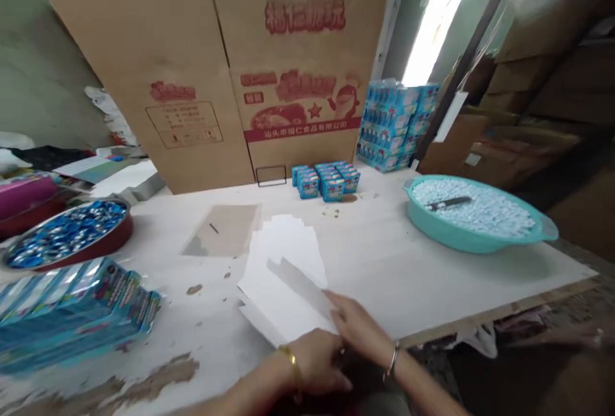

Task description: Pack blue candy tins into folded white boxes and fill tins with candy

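A white cardboard blank (283,294) lies in front of me, its near part tilted and one flap folded up along the right side. My left hand (314,361), with a gold-coloured bangle at the wrist, is closed at the blank's near end. Beside it my right hand (358,326), wearing a silver-coloured bangle, has its fingers closed on the right near edge of the blank. Some fingertips of both hands are hidden. Beyond the blank, small blue printed boxes (331,179) stand grouped in rows on the white table (369,243).
A turquoise basin (442,230) of pale pieces with a dark scoop stands right. At left are a red bowl (118,236) of blue wrapped pieces and wrapped blue packs (81,300). A large brown carton (307,50) and stacked blue packs (396,124) stand behind.
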